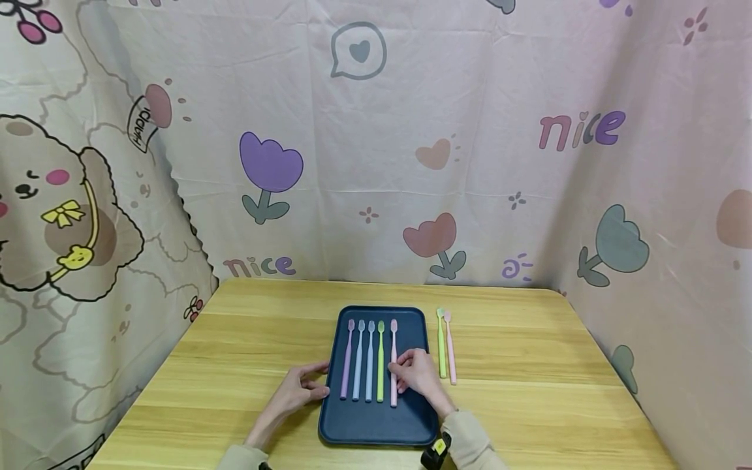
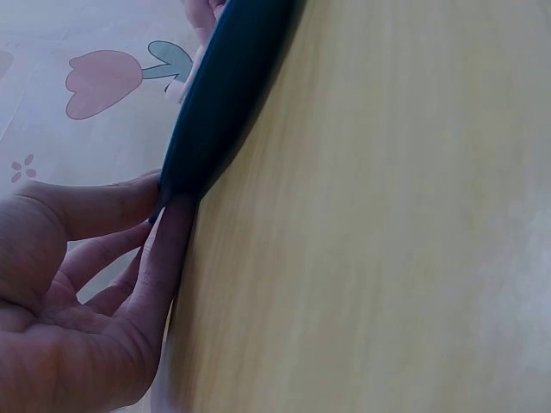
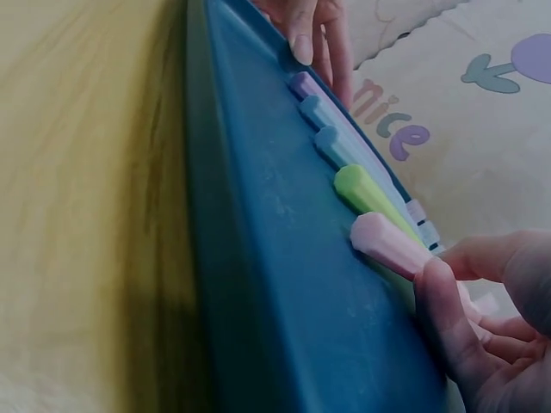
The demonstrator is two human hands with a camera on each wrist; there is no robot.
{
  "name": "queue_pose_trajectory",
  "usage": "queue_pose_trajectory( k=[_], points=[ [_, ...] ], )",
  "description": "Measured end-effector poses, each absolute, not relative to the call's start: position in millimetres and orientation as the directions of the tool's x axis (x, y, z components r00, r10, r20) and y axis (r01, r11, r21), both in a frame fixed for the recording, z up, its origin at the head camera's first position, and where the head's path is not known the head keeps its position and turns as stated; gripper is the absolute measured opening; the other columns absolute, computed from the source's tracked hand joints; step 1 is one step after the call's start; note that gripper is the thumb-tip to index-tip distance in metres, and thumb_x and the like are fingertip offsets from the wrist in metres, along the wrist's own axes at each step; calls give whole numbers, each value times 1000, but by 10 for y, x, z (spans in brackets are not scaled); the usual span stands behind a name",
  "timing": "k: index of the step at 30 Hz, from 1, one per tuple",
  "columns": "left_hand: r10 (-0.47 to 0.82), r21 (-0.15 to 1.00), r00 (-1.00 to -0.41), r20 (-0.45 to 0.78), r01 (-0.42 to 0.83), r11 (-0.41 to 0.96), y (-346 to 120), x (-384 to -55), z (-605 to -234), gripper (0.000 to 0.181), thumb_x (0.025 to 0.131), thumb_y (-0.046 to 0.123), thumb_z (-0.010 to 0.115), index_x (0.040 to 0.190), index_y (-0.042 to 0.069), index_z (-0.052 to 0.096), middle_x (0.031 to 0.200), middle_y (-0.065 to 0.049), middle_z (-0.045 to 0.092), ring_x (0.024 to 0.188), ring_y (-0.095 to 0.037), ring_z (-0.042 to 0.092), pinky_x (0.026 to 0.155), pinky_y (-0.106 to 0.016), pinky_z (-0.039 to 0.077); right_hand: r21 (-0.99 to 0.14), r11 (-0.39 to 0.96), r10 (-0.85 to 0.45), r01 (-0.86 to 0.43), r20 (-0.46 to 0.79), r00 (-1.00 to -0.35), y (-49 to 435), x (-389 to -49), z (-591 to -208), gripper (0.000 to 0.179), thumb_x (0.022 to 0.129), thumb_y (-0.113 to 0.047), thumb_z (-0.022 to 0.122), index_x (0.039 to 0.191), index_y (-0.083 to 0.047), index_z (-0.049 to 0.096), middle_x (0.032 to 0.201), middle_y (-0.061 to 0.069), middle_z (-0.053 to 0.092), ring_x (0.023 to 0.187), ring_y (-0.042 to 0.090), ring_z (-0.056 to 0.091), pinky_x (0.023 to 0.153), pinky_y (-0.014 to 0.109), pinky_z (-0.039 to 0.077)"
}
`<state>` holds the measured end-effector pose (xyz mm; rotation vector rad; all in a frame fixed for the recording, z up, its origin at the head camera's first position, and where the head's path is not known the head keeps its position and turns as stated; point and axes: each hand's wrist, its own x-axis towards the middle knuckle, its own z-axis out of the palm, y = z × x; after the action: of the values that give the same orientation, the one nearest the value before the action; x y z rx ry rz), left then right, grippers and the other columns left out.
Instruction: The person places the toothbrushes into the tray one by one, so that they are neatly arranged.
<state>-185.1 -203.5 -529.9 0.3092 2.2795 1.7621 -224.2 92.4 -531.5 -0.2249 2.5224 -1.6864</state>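
the right hand (image 1: pixel 418 375) pinched a pink toothbrush (image 1: pixel 393 346) on the tray (image 1: pixel 376 425), beside a green toothbrush (image 1: pixel 380 362), apparently lining it up; the left hand (image 1: pixel 296 390) gripped the tray's edge. next, i guessed, it needed gentle release.

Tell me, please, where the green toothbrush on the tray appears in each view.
Head: the green toothbrush is low, near the middle, fourth from the left on the tray, between a light blue toothbrush and a pink toothbrush.
Left wrist: I cannot see it in this picture.
Right wrist: its handle is right of the middle, between the same two neighbours.
Shared landmark: the dark blue tray shows in all three views.
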Motion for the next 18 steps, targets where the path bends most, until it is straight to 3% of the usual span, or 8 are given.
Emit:
queue_pose_trajectory(
  k=[6, 18],
  points=[
    [314, 971, -948, -57, 21, 238, -2034, -1855, -5301, 64, 87, -6, 69, 142, -20, 40, 138, -42, 48, 101, -39, 71, 76, -22, 57, -914, 396, -157, -84, 23, -987, 904, -2245, -5331, 16, 87, -10, 72, 83, 4, 65, 59, 7, 68, 42, 6, 60, 45, 31, 55],
    [310, 969, -949, -60, 19, 246, -2030, -1847, -5287, 64, 87, -5, 70, 143, -19, 40, 138, -41, 49, 99, -35, 72, 74, -22, 57, -902, 420, -150, -96, 35, -988, 891, -2268, -5371, 15, 86, -11, 73, 82, 2, 66, 58, 6, 68, 41, 8, 61, 44, 31, 54]
  ],
)
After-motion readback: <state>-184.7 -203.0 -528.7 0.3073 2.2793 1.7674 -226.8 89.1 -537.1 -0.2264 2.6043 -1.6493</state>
